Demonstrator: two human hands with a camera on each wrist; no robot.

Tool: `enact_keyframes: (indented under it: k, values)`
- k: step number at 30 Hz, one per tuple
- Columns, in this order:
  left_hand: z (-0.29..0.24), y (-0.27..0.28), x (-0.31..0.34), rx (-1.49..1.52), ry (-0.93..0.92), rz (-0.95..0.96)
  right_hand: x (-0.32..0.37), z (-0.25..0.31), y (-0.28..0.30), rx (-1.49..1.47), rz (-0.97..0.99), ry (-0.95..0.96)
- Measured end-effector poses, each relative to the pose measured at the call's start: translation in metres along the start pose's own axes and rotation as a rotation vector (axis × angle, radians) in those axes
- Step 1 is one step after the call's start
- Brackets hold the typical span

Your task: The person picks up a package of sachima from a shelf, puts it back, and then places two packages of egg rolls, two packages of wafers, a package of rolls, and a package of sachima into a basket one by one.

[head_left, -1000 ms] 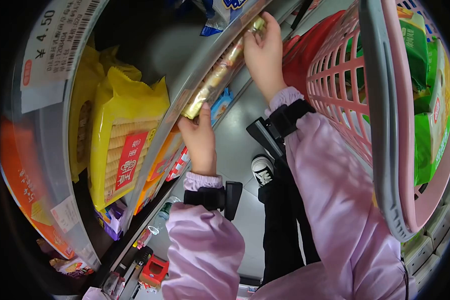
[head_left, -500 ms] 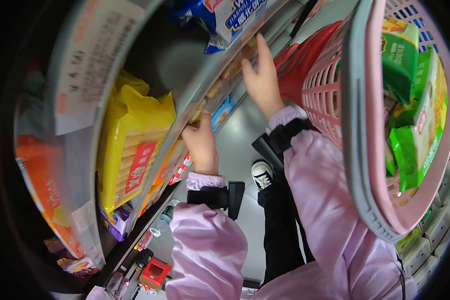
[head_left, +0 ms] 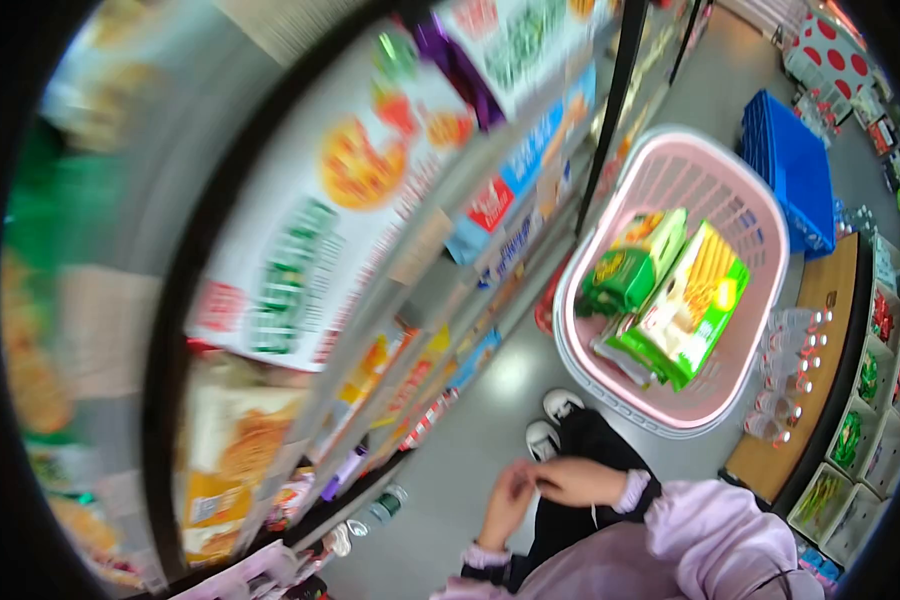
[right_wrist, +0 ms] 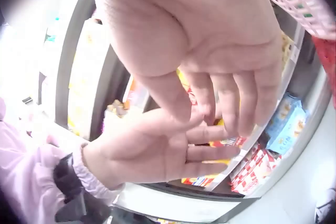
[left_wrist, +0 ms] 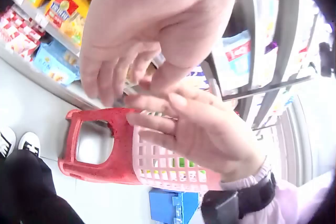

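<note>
My left hand [head_left: 507, 505] and right hand [head_left: 582, 482] meet in front of the body, fingertips overlapping, in the head view. Seen from the left wrist, the right hand [left_wrist: 202, 134] has its fingers extended beneath the loosely bent fingers of the left hand [left_wrist: 157, 29]. The right wrist view shows both palms with nothing in them. Beyond the hands stands a pink basket [head_left: 577, 350] with a green snack pack [head_left: 625, 275] and a green-and-white biscuit pack [head_left: 695, 310] inside.
Shelves of packaged snacks run along the left, with a white box [head_left: 310, 260] close by. The basket sits on a red stool [left_wrist: 100, 174]. A blue crate [head_left: 805, 200] and several clear bottles [head_left: 782, 365] are on the right. A bottle [head_left: 388, 503] lies near the shelf base.
Both hands have let go of the long snack pack at the shelf edge and come together near the body. The view has swung right and up, bringing the whole basket into sight.
</note>
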State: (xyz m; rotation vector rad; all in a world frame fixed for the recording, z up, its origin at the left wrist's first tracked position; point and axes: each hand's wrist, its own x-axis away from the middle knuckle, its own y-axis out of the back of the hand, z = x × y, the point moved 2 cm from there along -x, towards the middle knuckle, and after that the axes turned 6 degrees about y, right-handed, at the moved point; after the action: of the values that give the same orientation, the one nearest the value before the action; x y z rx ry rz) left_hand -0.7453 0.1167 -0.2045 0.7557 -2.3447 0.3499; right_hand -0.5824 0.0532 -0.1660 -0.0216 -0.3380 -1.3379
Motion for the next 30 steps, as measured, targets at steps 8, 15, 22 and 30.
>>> enact_keyframes:
  k: [8, 15, 22, 30]
  values:
    - [-0.076, 0.027, 0.161, -0.336, -0.003, -0.051, 0.101, 0.148, 0.017, 0.336, 0.009, 0.139]
    - [-0.13, 0.039, 0.196, -0.459, -0.243, -0.149, 0.152, 0.199, 0.022, 0.396, -0.15, 0.077]
    - [-0.159, -0.005, 0.206, -0.54, -0.35, -0.132, 0.213, 0.204, 0.04, 0.444, -0.293, 0.123]
    - [-0.16, -0.125, 0.165, -0.61, -0.279, -0.059, 0.342, 0.164, 0.101, 0.372, -0.445, 0.085]
